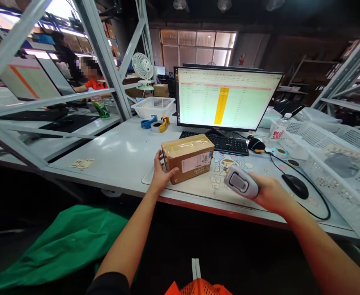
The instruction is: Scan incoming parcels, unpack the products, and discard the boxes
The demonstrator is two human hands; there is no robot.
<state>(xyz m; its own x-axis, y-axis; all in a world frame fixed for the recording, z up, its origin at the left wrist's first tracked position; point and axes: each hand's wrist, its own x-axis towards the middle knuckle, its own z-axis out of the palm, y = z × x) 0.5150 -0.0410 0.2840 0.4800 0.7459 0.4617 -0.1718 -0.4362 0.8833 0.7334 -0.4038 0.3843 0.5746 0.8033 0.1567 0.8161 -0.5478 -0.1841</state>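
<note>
My left hand (162,175) grips the near left end of a brown cardboard box (190,159), thumb on the front and fingers round the side. Clear tape covers the box's top, and a white printed label is on its front face. The box rests on a cartoon-printed desk mat (213,186), slightly angled. To the right, my right hand (267,191) is wrapped round a grey-and-white barcode scanner (241,182), held above the mat with its head pointing left toward the box. The scanner and box are apart.
Behind the box stand a black keyboard (232,144) and a monitor (226,98) showing a spreadsheet. A corded mouse (295,186) and white baskets (336,176) lie right. Tape dispensers (160,125) and a white basket (153,107) sit back left. A co-worker (92,76) is beyond the metal frame.
</note>
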